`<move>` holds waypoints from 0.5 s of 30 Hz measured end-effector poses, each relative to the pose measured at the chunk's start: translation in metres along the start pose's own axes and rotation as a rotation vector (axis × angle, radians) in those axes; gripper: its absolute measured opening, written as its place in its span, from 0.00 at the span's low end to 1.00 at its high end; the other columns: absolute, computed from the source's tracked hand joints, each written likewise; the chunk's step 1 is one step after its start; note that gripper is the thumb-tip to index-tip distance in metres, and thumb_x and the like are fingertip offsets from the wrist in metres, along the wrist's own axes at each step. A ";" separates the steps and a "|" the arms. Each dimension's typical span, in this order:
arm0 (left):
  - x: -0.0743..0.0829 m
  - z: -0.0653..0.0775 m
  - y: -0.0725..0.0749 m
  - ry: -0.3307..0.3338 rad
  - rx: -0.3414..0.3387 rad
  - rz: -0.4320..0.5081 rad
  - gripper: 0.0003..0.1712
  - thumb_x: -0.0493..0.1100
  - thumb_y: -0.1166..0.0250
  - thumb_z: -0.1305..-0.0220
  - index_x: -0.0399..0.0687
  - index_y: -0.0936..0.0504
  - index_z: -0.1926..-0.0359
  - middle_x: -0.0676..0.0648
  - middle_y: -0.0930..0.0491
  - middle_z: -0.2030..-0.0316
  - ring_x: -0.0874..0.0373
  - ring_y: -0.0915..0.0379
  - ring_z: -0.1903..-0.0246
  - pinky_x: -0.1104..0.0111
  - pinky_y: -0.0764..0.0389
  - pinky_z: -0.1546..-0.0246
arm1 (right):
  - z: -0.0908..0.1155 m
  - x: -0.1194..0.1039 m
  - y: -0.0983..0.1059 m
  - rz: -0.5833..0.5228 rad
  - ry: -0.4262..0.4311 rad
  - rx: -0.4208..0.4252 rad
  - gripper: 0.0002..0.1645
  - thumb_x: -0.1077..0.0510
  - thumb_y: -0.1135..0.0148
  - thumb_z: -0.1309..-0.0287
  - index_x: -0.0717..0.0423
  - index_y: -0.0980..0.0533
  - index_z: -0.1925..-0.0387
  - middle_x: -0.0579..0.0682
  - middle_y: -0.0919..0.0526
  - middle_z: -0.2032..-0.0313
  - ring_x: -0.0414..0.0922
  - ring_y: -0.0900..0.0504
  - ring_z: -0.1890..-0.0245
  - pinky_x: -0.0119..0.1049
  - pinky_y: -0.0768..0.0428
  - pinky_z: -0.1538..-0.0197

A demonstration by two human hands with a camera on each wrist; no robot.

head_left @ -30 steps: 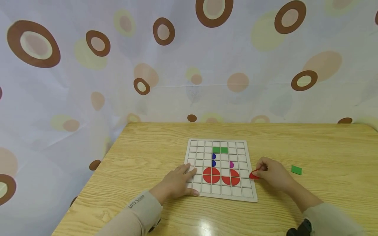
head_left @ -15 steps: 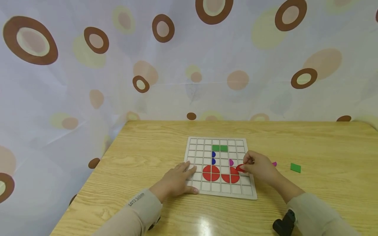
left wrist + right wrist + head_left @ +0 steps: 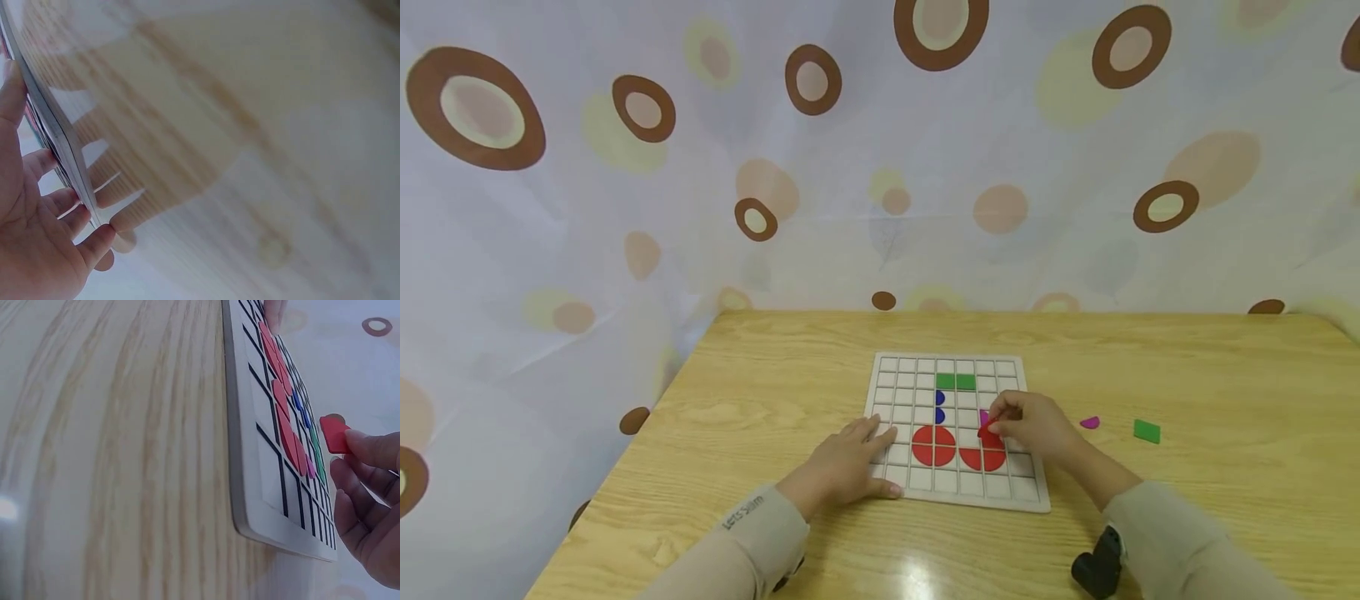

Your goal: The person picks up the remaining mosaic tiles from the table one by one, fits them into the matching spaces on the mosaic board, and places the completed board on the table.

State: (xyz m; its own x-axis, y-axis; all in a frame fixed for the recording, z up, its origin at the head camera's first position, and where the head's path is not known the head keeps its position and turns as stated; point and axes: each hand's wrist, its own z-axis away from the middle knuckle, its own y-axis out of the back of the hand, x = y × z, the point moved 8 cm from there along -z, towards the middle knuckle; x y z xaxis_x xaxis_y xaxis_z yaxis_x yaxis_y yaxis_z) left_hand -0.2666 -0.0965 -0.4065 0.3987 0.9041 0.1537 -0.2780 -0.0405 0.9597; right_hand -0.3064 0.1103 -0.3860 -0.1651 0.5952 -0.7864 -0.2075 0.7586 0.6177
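Note:
A white gridded board (image 3: 958, 485) lies on the table. My left hand (image 3: 842, 468) rests with spread fingers on its left edge; the left wrist view shows fingertips along the board's side. Between thumb and fingers, my right hand (image 3: 1033, 427) pinches a red quarter-circle piece (image 3: 334, 435), tilted just above the board. Below it, red quarter pieces (image 3: 983, 461) form a partial circle. Left of that is a full red circle (image 3: 933, 446). Two blue half-circles (image 3: 940, 398) and two green rectangles (image 3: 956, 382) sit farther up. A magenta piece (image 3: 984, 416) is partly hidden by the right hand.
On the table (image 3: 775, 383), right of the board, lie a loose magenta half-circle (image 3: 1090, 422) and a loose green rectangle (image 3: 1147, 431). A black device (image 3: 1101, 567) is fixed at the right sleeve. A patterned cloth (image 3: 880, 150) hangs behind the table.
My right hand has carried the red quarter-circle leftward from the board's right edge to over the partial red circle. The loose magenta half-circle has come into view. The left hand stays put.

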 end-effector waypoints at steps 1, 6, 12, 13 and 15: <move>0.000 0.000 0.000 -0.001 0.001 0.001 0.47 0.69 0.46 0.55 0.55 0.45 0.36 0.46 0.51 0.36 0.49 0.57 0.38 0.55 0.44 0.44 | 0.000 0.000 -0.002 0.002 0.001 -0.002 0.03 0.64 0.39 0.52 0.57 0.27 0.73 0.47 0.27 0.77 0.44 0.31 0.73 0.34 0.31 0.71; 0.000 0.001 -0.001 -0.003 0.006 -0.004 0.47 0.69 0.46 0.55 0.55 0.45 0.36 0.45 0.51 0.36 0.49 0.56 0.38 0.55 0.44 0.45 | -0.003 -0.002 -0.008 0.014 0.040 0.000 0.03 0.64 0.40 0.52 0.58 0.27 0.74 0.46 0.27 0.77 0.43 0.31 0.74 0.33 0.31 0.72; -0.001 0.000 -0.002 0.000 0.003 -0.005 0.46 0.69 0.47 0.54 0.55 0.46 0.36 0.46 0.52 0.36 0.49 0.58 0.38 0.55 0.45 0.44 | -0.009 -0.003 -0.013 0.037 0.046 -0.001 0.04 0.65 0.40 0.52 0.57 0.27 0.76 0.46 0.27 0.77 0.43 0.31 0.74 0.33 0.30 0.73; 0.000 0.000 -0.001 -0.002 0.002 -0.004 0.46 0.69 0.47 0.54 0.55 0.46 0.36 0.45 0.52 0.36 0.49 0.58 0.38 0.54 0.45 0.44 | -0.010 -0.003 -0.014 0.036 0.050 -0.001 0.04 0.65 0.40 0.52 0.57 0.28 0.76 0.46 0.27 0.77 0.43 0.31 0.74 0.33 0.30 0.73; 0.000 0.001 0.000 -0.004 0.001 -0.003 0.46 0.69 0.47 0.54 0.55 0.45 0.36 0.45 0.52 0.36 0.49 0.58 0.38 0.55 0.45 0.44 | -0.010 -0.005 -0.015 0.035 0.059 -0.001 0.05 0.66 0.40 0.53 0.57 0.28 0.77 0.46 0.27 0.77 0.43 0.30 0.75 0.33 0.30 0.74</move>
State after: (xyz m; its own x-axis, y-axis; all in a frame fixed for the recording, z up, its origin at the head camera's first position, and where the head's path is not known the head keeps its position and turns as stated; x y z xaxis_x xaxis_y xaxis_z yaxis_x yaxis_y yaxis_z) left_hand -0.2657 -0.0966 -0.4065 0.4033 0.9024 0.1518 -0.2756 -0.0384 0.9605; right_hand -0.3123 0.0934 -0.3913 -0.2289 0.6045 -0.7631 -0.2017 0.7374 0.6446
